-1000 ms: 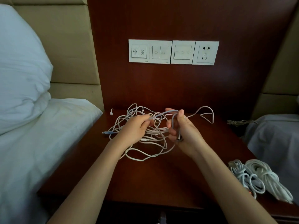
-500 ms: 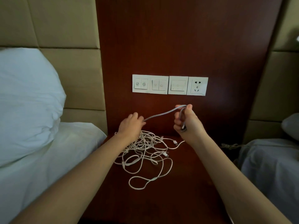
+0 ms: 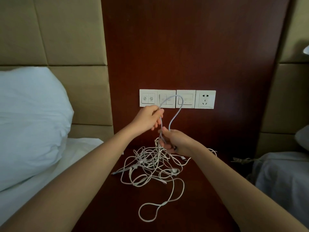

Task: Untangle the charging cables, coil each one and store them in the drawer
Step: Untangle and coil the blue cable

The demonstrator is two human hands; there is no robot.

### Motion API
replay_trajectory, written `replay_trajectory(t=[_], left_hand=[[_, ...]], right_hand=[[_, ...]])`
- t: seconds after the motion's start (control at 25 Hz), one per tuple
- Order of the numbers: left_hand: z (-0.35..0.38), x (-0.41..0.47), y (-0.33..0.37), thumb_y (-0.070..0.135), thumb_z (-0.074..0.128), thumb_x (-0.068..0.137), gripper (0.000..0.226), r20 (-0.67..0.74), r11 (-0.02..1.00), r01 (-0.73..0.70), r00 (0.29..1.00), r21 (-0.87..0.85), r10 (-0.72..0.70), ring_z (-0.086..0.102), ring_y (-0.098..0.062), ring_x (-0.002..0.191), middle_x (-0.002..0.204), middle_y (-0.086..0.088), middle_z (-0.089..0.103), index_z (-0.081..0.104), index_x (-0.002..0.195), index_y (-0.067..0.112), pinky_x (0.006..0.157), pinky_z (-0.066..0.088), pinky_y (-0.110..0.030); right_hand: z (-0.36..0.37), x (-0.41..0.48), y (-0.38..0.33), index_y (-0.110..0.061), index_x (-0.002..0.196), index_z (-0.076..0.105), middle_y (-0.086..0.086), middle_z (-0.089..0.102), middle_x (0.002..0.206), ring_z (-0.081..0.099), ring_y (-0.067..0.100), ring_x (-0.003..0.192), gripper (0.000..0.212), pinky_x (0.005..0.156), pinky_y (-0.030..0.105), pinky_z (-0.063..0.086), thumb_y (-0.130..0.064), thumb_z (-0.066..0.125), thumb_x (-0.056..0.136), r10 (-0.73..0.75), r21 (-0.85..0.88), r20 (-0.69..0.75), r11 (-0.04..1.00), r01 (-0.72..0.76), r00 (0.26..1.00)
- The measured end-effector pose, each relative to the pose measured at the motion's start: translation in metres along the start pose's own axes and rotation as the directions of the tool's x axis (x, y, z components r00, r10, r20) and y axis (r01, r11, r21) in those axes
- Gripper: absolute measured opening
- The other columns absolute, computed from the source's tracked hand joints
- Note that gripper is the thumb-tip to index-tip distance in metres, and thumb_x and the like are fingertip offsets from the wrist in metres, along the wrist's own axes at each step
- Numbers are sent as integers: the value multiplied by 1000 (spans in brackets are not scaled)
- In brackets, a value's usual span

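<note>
Head view looks down on two bare hands raised over a dark, glossy wooden nightstand (image 3: 117, 206). The left hand (image 3: 148, 118) pinches a smooth grey cable (image 3: 175, 113) between thumb and curled fingers. From there the cable arches up in one narrow loop in front of the wall plates and drops to the right hand (image 3: 175, 143), which sits lower, with its fingers closed round both strands of that same cable. Below the hands lies the tangle of white cables (image 3: 150, 166), thin round cords heaped in overlapping loops on the nightstand top, with one long loop trailing toward the near edge. I cannot tell how many cords are in the heap.

On the polished red-brown wood panel (image 3: 184, 47) behind are four white rectangular plates in a row: three switch plates (image 3: 166, 99) and one socket plate (image 3: 206, 99). To the left, a soft, creased white pillow (image 3: 30, 123) leans on beige padded headboard panels (image 3: 66, 30), above a white sheet (image 3: 33, 190). At the right edge lies a rumpled grey cover (image 3: 280, 173).
</note>
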State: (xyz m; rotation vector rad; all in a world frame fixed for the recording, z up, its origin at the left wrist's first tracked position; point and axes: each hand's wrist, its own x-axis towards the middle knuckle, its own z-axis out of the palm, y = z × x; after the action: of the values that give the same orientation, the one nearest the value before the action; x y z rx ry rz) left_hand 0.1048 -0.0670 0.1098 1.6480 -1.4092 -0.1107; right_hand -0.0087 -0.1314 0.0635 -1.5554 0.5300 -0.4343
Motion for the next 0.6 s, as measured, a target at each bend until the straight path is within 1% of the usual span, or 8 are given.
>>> replay_trajectory(t=[0.08,0.16,0.24,0.32,0.4,0.48,0.52,0.6], left_hand=[[4,-8,-8,17,40,101,24,70,983,71,996,-171,-60,50,-6,49,67,-3,55,52,81,12,46,42,-18],[10,-20,-18,29,33,102,25,164,945,182,976,-271,-141,53,-10,63,79,-4,57,51,94,13,53,44,-19],[23,-34,-33,41,21,101,40,264,945,247,946,-213,-188,56,-11,70,86,0,59,52,104,16,57,44,-19],[40,-44,-49,40,24,102,35,361,960,241,916,-139,-178,56,-7,69,85,3,58,52,104,20,57,44,-17],[56,-46,-65,26,41,100,13,348,988,150,929,-43,-126,51,-6,61,76,4,55,53,93,23,58,45,-23],[66,-38,-81,12,48,92,23,245,987,139,957,84,-156,52,-14,66,70,5,53,52,77,28,68,47,-34],[67,-35,-86,10,48,90,27,186,973,186,960,134,-209,54,-17,71,69,6,54,51,71,29,72,46,-35],[71,-30,-93,15,48,92,30,133,944,260,948,203,-289,57,-20,76,70,5,55,49,65,28,71,44,-32]], right_hand=[[2,4,3,-11,82,47,3,42,57,29,5,36,37,36,13,20,-32,25,104,23,-28,-20,999,-23,1000],[0,5,6,-12,75,45,2,40,56,29,5,37,40,34,15,22,-32,25,104,4,33,-89,999,-1,996],[-4,5,6,-13,73,44,2,39,55,29,6,36,41,33,15,22,-33,26,104,-31,112,-130,993,45,991],[-6,3,2,-14,72,43,0,40,52,30,5,34,41,33,15,21,-33,25,104,-54,193,-133,978,79,990],[-5,1,-4,-14,72,42,-3,40,46,26,5,34,41,34,16,20,-34,24,104,-86,278,-118,953,116,989],[-5,-1,-16,-14,73,42,-5,40,44,23,5,36,41,36,17,19,-35,23,104,-136,328,-114,930,166,984],[-6,-2,-23,-14,74,42,-5,40,44,23,5,36,41,36,17,19,-35,24,104,-161,345,-118,919,192,980],[-11,-4,-34,-14,74,42,-5,40,44,23,5,35,41,34,17,20,-36,24,104,-187,376,-140,898,227,972]])
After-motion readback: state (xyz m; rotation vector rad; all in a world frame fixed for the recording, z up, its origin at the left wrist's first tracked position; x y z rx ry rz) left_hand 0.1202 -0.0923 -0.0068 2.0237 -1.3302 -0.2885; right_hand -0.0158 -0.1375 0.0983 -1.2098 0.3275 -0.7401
